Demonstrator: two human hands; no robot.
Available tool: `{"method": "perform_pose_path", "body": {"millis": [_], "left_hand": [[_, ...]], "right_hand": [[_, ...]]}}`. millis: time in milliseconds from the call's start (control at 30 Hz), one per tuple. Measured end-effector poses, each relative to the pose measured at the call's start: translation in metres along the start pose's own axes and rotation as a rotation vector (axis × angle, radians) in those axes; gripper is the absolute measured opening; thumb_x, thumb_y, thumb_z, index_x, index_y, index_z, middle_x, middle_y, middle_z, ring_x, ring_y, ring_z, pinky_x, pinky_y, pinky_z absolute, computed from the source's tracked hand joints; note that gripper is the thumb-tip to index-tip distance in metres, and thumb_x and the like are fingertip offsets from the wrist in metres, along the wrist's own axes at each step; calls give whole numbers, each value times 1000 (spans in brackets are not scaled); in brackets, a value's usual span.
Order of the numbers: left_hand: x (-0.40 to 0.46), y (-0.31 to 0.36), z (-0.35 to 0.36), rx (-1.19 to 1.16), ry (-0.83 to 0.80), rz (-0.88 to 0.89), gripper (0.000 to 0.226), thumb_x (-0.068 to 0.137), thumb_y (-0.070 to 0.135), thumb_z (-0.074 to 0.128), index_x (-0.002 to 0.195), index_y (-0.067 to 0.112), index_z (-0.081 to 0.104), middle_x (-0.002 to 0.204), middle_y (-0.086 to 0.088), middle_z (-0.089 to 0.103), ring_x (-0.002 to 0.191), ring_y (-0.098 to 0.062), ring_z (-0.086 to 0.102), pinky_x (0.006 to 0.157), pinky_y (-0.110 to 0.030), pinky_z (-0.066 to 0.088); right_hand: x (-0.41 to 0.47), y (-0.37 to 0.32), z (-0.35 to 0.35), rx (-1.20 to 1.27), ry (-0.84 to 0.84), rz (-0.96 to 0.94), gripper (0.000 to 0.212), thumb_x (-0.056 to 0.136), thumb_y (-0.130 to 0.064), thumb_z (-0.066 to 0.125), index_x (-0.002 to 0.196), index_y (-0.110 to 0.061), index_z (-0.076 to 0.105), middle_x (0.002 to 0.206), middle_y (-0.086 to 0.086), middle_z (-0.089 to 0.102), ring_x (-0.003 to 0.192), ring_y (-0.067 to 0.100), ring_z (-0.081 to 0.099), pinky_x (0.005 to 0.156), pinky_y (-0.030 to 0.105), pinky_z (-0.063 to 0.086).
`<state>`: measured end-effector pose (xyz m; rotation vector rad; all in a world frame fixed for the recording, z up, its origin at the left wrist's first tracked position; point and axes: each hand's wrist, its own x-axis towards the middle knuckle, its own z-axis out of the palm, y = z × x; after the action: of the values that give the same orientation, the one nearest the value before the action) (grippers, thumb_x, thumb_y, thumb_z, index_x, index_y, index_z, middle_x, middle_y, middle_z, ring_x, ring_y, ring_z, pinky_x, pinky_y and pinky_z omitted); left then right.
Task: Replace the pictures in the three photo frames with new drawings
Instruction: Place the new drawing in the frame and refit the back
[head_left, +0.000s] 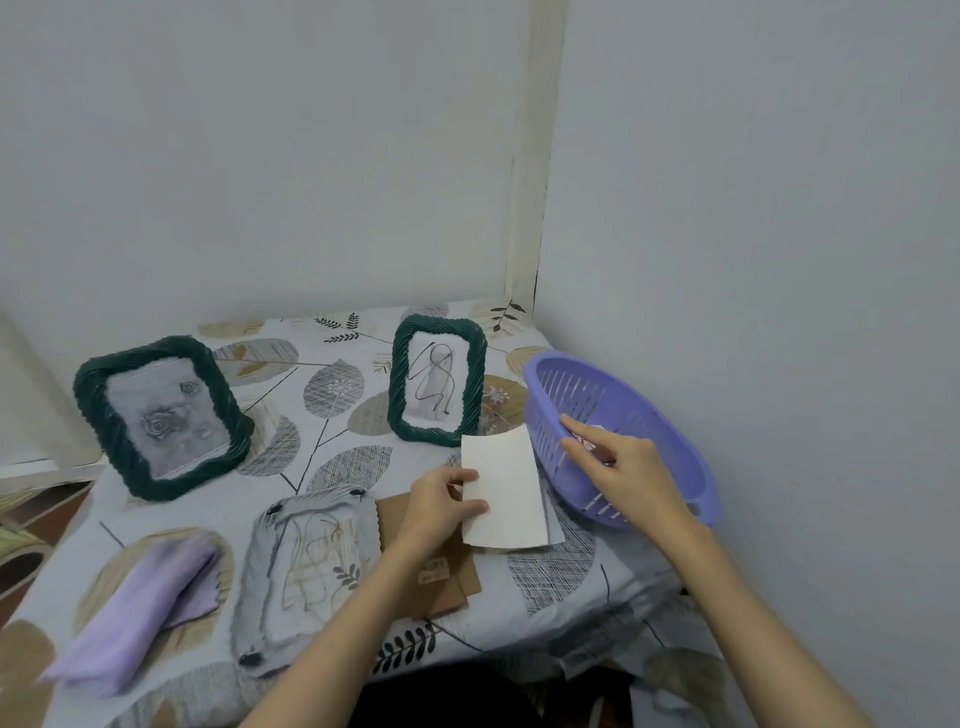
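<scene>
- Tabletop (332, 395), under a leaf-print cloth and sitting in a wall corner, is carrying everything.
- Purple slotted basket (670, 415) is sitting tilted at the right edge against the wall, with its open side facing left.
- Large green rope-textured frame (91, 410) is standing propped at the back left and showing a grey rose drawing (166, 421).
- Third frame (301, 561) is lying flat near the front edge. It looks grey and see-through, a line sketch is showing through it, and dark clips are sitting at its corners.
- Folded lilac cloth (140, 603) is lying at the front left, just beside the flat frame.
- Smaller green frame (397, 384) is standing upright at back centre, holding a black line drawing (434, 384).
- Brown cardboard backing (447, 582) is lying flat between the flat frame and the white sheet, partly under the left forearm.
- White paper sheet (506, 493) is showing a blank side, curling slightly, in front of the small frame and just left of the basket. A second sheet edge is peeking out under it.
- Left hand (441, 504) is pinching the sheet's left edge, with the thumb on top and the fingers curled beneath; grip closed on the paper.
- Right hand (618, 462) is reaching over the basket rim with its fingers curled on a small dark-and-white item (592, 447). I cannot tell what that item is.
</scene>
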<state>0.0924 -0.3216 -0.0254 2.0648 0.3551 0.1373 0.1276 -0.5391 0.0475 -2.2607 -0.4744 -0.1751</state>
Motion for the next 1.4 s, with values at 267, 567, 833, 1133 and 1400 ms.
{"method": "perform_pose_path", "body": {"millis": [267,567,833,1133,1400], "left_hand": [[5,-6,15,774,-124,168,69,67,67,62,126,34,48,155,-3,10,142,-30,2,112,-48,7],[18,-16,9,736,-380,165,71,75,67,54,137,50,25,157,5,5,144,-25,-8,114,-54,-4],[20,-24,11,594,-295,165,99,76,63,57,148,19,5,157,-1,11,145,-19,4,117,-42,3],[14,18,-12,-357,-140,95,45,98,32,38,141,22,32,138,9,42,130,-8,39,105,-20,31],[10,37,-11,-296,-175,159,69,70,15,79,132,17,49,126,4,53,120,-6,45,103,-29,38]], "right_hand": [[-3,-4,9,-52,-10,-24,33,89,-41,55,121,-36,59,67,-3,61,53,4,46,62,28,43],[0,-6,6,-25,14,-19,32,89,-37,57,120,-34,60,80,-1,66,65,8,53,73,34,49],[-26,-18,46,-377,-144,-143,41,93,-51,42,132,-43,45,88,11,67,87,29,61,73,35,46],[-24,-29,32,-122,-245,59,47,88,-56,47,132,-40,46,102,-1,68,101,19,60,85,33,47],[49,45,33,-380,-442,579,91,60,-41,82,132,-12,34,136,16,41,125,33,42,102,43,40]]}}
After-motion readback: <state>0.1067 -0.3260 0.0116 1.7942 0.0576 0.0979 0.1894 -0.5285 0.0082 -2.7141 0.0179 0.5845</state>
